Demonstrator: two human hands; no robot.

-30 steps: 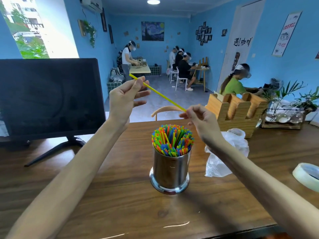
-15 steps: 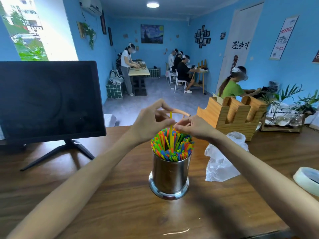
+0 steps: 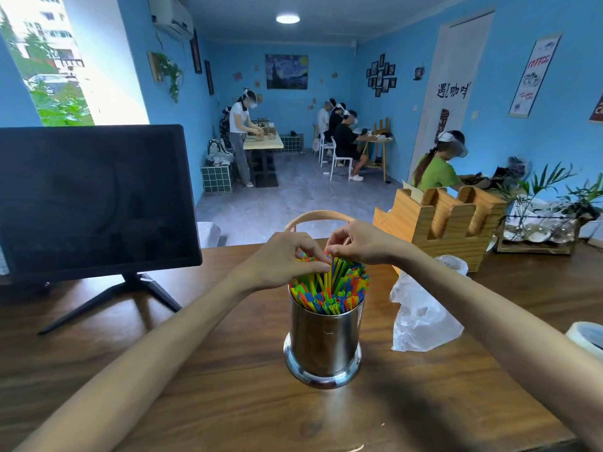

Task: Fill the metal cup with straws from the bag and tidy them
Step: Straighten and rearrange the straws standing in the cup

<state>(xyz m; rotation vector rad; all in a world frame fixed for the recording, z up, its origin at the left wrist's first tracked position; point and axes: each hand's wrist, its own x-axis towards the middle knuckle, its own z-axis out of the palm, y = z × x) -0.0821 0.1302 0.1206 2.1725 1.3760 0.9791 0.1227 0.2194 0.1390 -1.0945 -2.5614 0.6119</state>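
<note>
A shiny metal cup (image 3: pixel 323 347) stands on the wooden table (image 3: pixel 195 402), packed with upright coloured straws (image 3: pixel 339 295). One yellow straw (image 3: pixel 333 272) pokes a little above the others at the far side of the bundle. My left hand (image 3: pixel 287 259) and my right hand (image 3: pixel 362 243) meet over the cup, fingers curled down, their tips pinching the top of that yellow straw. The crumpled clear plastic bag (image 3: pixel 424 318) lies just right of the cup, under my right forearm.
A black monitor (image 3: pixel 91 197) on a stand fills the left of the table. A wooden holder (image 3: pixel 447 223) stands behind the bag, with a rack of glassware and plants (image 3: pixel 538 230) to its right. A tape roll (image 3: pixel 587 340) sits at the right edge. People work at tables behind.
The yellow straw, held slanting in the air a second ago, was turned upright and pushed down among the straws. Both hands came down together onto the cup's top.
</note>
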